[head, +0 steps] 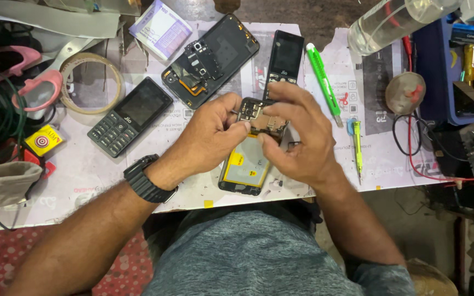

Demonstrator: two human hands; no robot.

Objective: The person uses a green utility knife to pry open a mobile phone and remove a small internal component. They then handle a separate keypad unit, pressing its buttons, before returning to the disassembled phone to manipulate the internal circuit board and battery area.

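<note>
With both your left hand [209,137] and right hand [297,137] pinching the opened black phone with its yellow battery [246,164] at bench centre, a slip could tear its exposed board, I judge.

The one camera sits on my head and looks almost straight down over my chest onto the workbench [138,181]. It hangs close enough that my forearms enter from 7 and 5 o'clock and my left hand [206,140] and right hand [297,137] meet near the centre of the view. The bench's far edge lies at 12 o'clock, my lap at 6. No second view shares this scene.
</note>
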